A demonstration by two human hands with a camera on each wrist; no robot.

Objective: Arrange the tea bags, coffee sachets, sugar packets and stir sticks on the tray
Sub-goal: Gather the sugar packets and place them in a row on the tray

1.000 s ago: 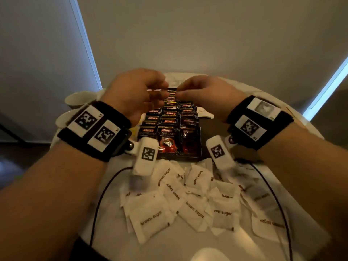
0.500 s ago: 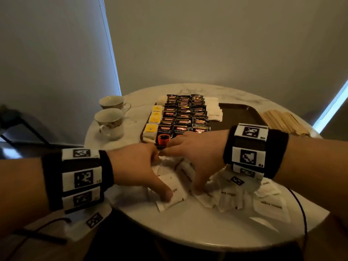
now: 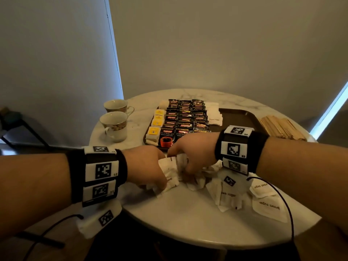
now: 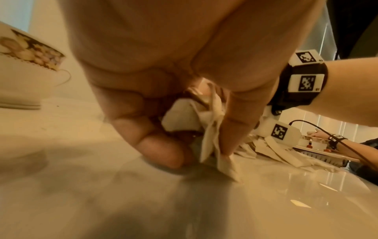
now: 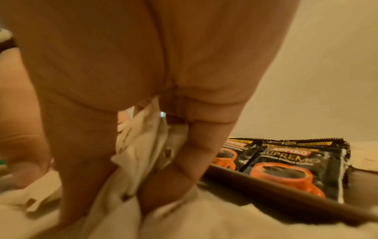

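White brown-sugar packets lie loose on the near part of the round marble table. My left hand grips a bunch of these packets between thumb and fingers, low on the table. My right hand grips another bunch of packets right beside it. The dark brown tray behind the hands holds rows of black coffee sachets, yellow-tagged tea bags on its left edge, and a small stack of sugar packets. Wooden stir sticks lie off the tray at the right.
Two teacups stand on the table left of the tray. Thin black cables run from the wrist cameras over the table's near right edge. The tray's right half is bare. Another person's arm shows far off in the left wrist view.
Both hands came down from over the tray to the loose sugar packets and have closed on bunches of them, gathering them together.
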